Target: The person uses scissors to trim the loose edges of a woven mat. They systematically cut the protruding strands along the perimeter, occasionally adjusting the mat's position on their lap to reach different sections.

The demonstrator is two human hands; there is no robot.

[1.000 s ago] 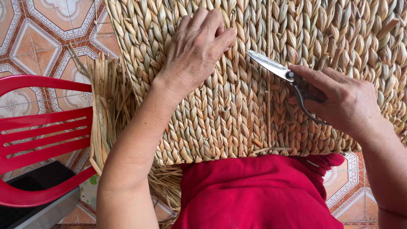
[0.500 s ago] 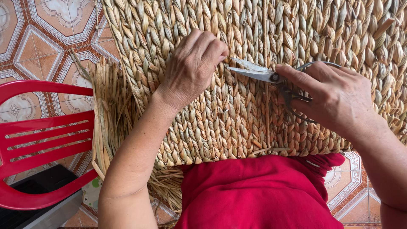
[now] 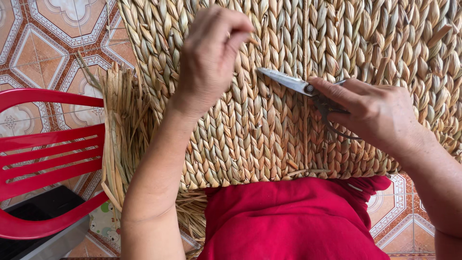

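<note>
A large woven mat of braided dry grass [image 3: 288, 139] lies across my lap, over red clothing [image 3: 293, 221]. My left hand [image 3: 209, 58] hovers over the mat's upper middle, its thumb and fingers pinched together on what looks like a thin strand end. My right hand [image 3: 380, 115] grips a pair of metal scissors [image 3: 298, 85], blades closed and pointing left toward my left hand's fingertips, lying close over the weave.
A red plastic chair [image 3: 43, 159] stands at the left on a patterned tile floor [image 3: 57, 29]. A bundle of loose dry grass strands [image 3: 120, 125] lies between the chair and the mat. A dark box [image 3: 33, 216] sits under the chair.
My left hand rose off the mat and pinched its fingers together. My right hand swung the scissors left toward my left hand, then drew them slightly back.
</note>
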